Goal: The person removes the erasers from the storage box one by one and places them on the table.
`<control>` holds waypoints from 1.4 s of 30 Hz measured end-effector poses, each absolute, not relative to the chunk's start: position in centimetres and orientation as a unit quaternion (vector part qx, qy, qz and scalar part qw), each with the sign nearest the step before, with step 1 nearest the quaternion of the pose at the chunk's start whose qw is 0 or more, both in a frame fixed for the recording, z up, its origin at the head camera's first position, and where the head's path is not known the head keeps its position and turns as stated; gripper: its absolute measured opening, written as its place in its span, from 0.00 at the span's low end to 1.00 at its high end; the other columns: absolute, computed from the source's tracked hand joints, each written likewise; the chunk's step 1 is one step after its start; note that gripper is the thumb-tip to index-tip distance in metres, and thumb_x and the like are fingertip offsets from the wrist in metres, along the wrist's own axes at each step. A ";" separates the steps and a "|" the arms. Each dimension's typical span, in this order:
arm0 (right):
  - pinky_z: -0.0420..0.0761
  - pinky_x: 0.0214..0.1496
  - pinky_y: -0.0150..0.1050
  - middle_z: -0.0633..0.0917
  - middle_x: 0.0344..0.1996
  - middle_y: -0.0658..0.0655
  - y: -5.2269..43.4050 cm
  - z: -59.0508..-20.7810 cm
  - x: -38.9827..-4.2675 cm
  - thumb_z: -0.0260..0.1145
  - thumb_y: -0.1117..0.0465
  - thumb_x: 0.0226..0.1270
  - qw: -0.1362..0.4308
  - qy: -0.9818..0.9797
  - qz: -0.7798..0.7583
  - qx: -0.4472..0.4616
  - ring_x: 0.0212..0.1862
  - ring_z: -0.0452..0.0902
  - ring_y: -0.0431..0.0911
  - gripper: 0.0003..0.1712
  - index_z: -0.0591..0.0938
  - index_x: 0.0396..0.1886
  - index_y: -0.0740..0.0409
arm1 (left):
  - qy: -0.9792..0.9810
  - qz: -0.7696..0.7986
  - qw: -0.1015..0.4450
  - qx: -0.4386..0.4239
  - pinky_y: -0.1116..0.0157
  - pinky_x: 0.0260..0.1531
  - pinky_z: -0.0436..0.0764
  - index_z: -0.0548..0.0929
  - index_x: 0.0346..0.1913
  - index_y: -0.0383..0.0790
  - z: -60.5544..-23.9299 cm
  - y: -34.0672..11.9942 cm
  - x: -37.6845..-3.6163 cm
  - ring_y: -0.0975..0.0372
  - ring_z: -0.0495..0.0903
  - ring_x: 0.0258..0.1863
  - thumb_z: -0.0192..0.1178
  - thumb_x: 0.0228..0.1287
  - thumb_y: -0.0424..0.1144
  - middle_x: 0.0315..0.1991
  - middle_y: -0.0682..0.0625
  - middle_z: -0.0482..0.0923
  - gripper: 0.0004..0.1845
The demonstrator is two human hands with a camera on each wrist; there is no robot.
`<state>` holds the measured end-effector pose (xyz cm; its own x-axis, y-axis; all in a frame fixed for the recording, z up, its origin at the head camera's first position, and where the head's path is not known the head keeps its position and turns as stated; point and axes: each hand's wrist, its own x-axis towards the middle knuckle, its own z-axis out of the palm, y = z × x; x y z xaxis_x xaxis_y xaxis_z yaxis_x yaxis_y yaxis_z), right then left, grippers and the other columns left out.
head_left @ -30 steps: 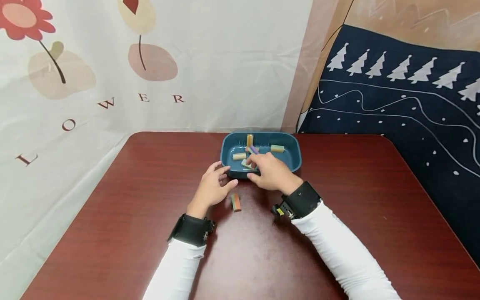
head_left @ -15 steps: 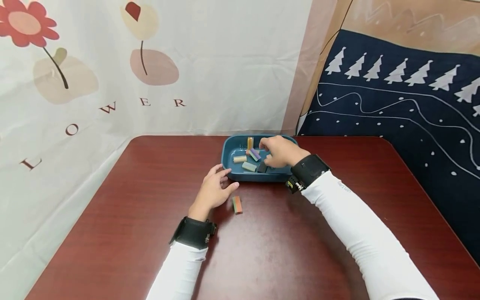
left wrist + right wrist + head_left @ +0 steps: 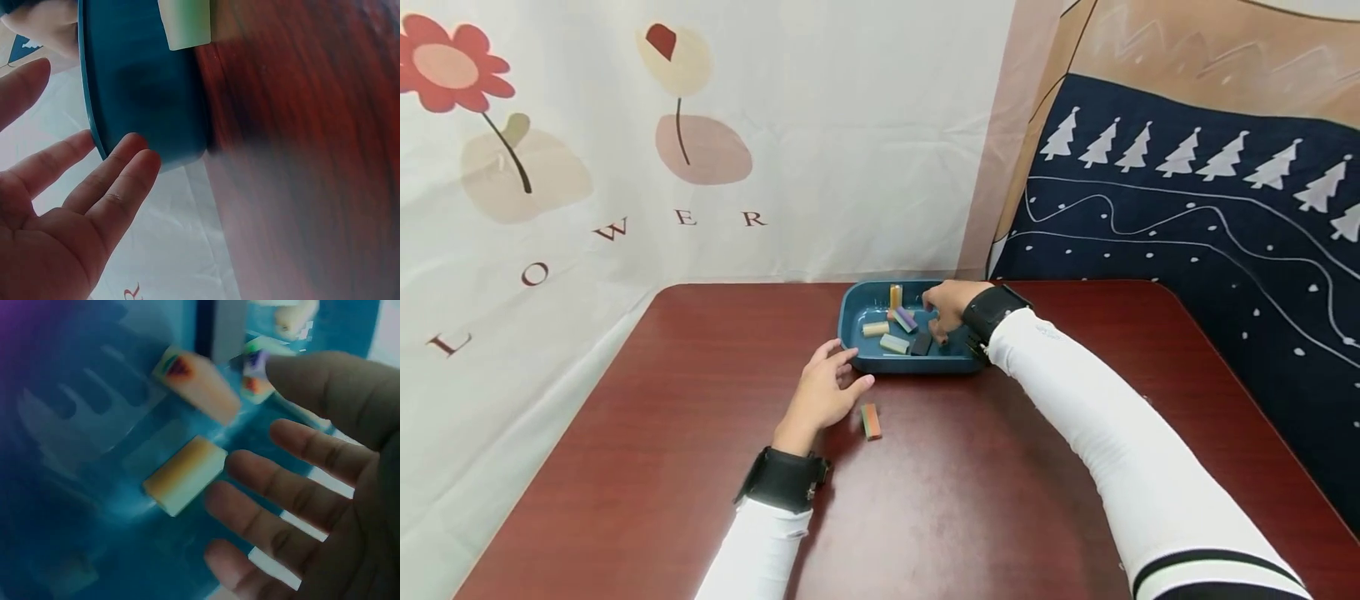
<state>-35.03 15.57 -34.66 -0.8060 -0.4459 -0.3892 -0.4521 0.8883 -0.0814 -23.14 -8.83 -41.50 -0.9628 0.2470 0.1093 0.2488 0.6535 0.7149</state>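
My right hand (image 3: 953,302) is inside the blue basin (image 3: 847,321), its fingers spread and loosely bent. In the right wrist view its fingertips lie right beside a yellow-and-green block (image 3: 186,475). An orange block (image 3: 201,387) with a dark red printed end shows beyond the fingers, next to a dark block (image 3: 921,344). My left hand (image 3: 822,392) is open at the basin's near left corner, fingertips at the rim. An orange-and-green block (image 3: 871,422) lies on the table just right of the left thumb.
Also in the basin are a purple-striped block (image 3: 904,319), a cream block (image 3: 876,329), a pale green block (image 3: 894,343) and an upright-looking yellow block (image 3: 896,296). The basin stands near the back edge of the brown table (image 3: 715,350), before a white curtain (image 3: 850,167).
My right hand has moved right and back within the basin, away from the pale green block. The dark block and then the orange one have come into view. The left hand has stayed in place.
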 end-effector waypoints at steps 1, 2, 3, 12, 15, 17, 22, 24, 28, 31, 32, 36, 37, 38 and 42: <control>0.75 0.50 0.46 0.79 0.55 0.60 15.4 -34.6 -35.2 0.64 0.56 0.67 0.214 0.948 0.017 -0.233 0.47 0.74 0.49 0.28 0.73 0.65 0.57 | -0.910 -0.393 0.003 -0.133 0.53 0.55 0.76 0.73 0.66 0.34 -41.5 -8.9 -23.1 0.51 0.76 0.58 0.65 0.64 0.46 0.71 0.37 0.57 0.31; 0.75 0.51 0.47 0.77 0.57 0.60 15.2 -34.5 -35.4 0.65 0.56 0.66 0.225 0.947 0.026 -0.228 0.49 0.74 0.50 0.29 0.72 0.66 0.56 | -0.910 -0.394 0.005 -0.131 0.53 0.55 0.76 0.73 0.66 0.34 -41.5 -9.0 -23.1 0.51 0.77 0.58 0.65 0.64 0.45 0.71 0.38 0.57 0.31; 0.75 0.51 0.47 0.76 0.59 0.60 15.0 -34.4 -35.6 0.66 0.55 0.65 0.236 0.946 0.035 -0.222 0.50 0.73 0.50 0.31 0.71 0.67 0.56 | -0.910 -0.395 0.005 -0.130 0.53 0.54 0.76 0.73 0.66 0.34 -41.5 -9.0 -23.0 0.51 0.77 0.58 0.65 0.64 0.45 0.71 0.38 0.57 0.31; 0.76 0.50 0.46 0.78 0.55 0.57 15.2 -33.3 -36.5 0.70 0.53 0.61 0.226 0.949 0.094 -0.198 0.47 0.75 0.49 0.32 0.73 0.65 0.54 | -0.912 -0.386 0.015 -0.138 0.53 0.54 0.77 0.74 0.66 0.35 -41.6 -8.7 -22.9 0.51 0.78 0.57 0.66 0.64 0.45 0.71 0.37 0.58 0.30; 0.76 0.49 0.46 0.79 0.54 0.56 15.0 -33.4 -36.5 0.69 0.53 0.62 0.222 0.949 0.099 -0.199 0.47 0.74 0.48 0.31 0.73 0.64 0.54 | -0.912 -0.387 0.015 -0.137 0.53 0.54 0.76 0.74 0.66 0.35 -41.7 -8.7 -22.8 0.51 0.77 0.57 0.66 0.64 0.45 0.71 0.37 0.58 0.30; 0.76 0.48 0.44 0.79 0.53 0.55 14.7 -33.7 -36.8 0.69 0.53 0.63 0.222 0.947 0.110 -0.204 0.46 0.74 0.48 0.30 0.74 0.64 0.53 | -0.912 -0.386 0.014 -0.135 0.52 0.54 0.76 0.74 0.66 0.35 -41.7 -8.7 -22.7 0.51 0.77 0.57 0.66 0.64 0.45 0.71 0.37 0.58 0.30; 0.77 0.43 0.42 0.81 0.46 0.51 13.9 -34.9 -37.8 0.71 0.52 0.60 0.209 0.943 0.147 -0.215 0.41 0.74 0.46 0.27 0.78 0.59 0.51 | -0.916 -0.377 0.017 -0.133 0.52 0.54 0.76 0.74 0.65 0.35 -41.7 -8.8 -22.7 0.51 0.78 0.57 0.66 0.63 0.45 0.71 0.37 0.59 0.30; 0.78 0.42 0.42 0.81 0.45 0.51 13.6 -35.4 -38.2 0.73 0.52 0.58 0.204 0.941 0.160 -0.217 0.40 0.74 0.45 0.26 0.80 0.56 0.50 | -0.916 -0.377 0.019 -0.135 0.52 0.54 0.76 0.74 0.65 0.35 -41.7 -8.8 -22.6 0.51 0.78 0.56 0.66 0.63 0.45 0.70 0.37 0.59 0.30; 0.78 0.40 0.40 0.82 0.41 0.48 13.4 -36.4 -39.0 0.77 0.51 0.52 0.206 0.930 0.201 -0.228 0.38 0.74 0.43 0.22 0.84 0.47 0.48 | -0.914 -0.379 0.022 -0.141 0.52 0.54 0.76 0.75 0.65 0.35 -41.6 -8.6 -22.6 0.51 0.78 0.56 0.66 0.64 0.44 0.70 0.37 0.59 0.30; 0.78 0.40 0.39 0.82 0.38 0.46 13.1 -36.9 -39.3 0.79 0.49 0.49 0.214 0.921 0.223 -0.239 0.38 0.75 0.42 0.20 0.85 0.41 0.45 | -0.914 -0.380 0.022 -0.142 0.52 0.54 0.76 0.74 0.65 0.34 -41.6 -8.6 -22.5 0.51 0.78 0.56 0.66 0.64 0.44 0.70 0.36 0.59 0.30; 0.78 0.41 0.39 0.83 0.38 0.46 13.1 -37.1 -39.4 0.80 0.49 0.48 0.218 0.917 0.230 -0.242 0.38 0.75 0.42 0.20 0.85 0.41 0.45 | -0.913 -0.381 0.021 -0.142 0.52 0.54 0.76 0.74 0.65 0.34 -41.6 -8.6 -22.5 0.51 0.78 0.56 0.66 0.64 0.44 0.70 0.36 0.59 0.30; 0.79 0.44 0.39 0.83 0.40 0.45 12.8 -37.7 -39.9 0.81 0.50 0.46 0.231 0.911 0.240 -0.243 0.41 0.76 0.41 0.21 0.84 0.42 0.43 | -0.912 -0.384 0.020 -0.142 0.52 0.54 0.76 0.75 0.65 0.34 -41.6 -8.6 -22.4 0.51 0.78 0.56 0.66 0.64 0.44 0.70 0.36 0.59 0.29; 0.79 0.44 0.39 0.83 0.39 0.44 12.8 -37.9 -40.0 0.81 0.50 0.46 0.233 0.910 0.242 -0.243 0.41 0.76 0.41 0.21 0.85 0.41 0.43 | -0.912 -0.384 0.021 -0.143 0.52 0.54 0.76 0.75 0.65 0.34 -41.5 -8.6 -22.4 0.51 0.78 0.56 0.66 0.64 0.44 0.70 0.36 0.59 0.29; 0.80 0.43 0.39 0.83 0.37 0.44 12.8 -37.9 -39.9 0.81 0.50 0.45 0.233 0.909 0.242 -0.246 0.39 0.76 0.40 0.19 0.86 0.38 0.43 | -0.912 -0.385 0.022 -0.144 0.52 0.54 0.76 0.75 0.64 0.33 -41.5 -8.5 -22.5 0.51 0.78 0.56 0.66 0.64 0.44 0.70 0.36 0.59 0.29; 0.80 0.39 0.38 0.83 0.29 0.42 12.6 -37.8 -39.3 0.82 0.50 0.43 0.230 0.910 0.231 -0.255 0.35 0.75 0.39 0.13 0.86 0.27 0.43 | -0.911 -0.385 0.024 -0.148 0.52 0.53 0.76 0.75 0.64 0.33 -41.5 -8.6 -22.6 0.51 0.78 0.55 0.65 0.64 0.44 0.70 0.36 0.59 0.29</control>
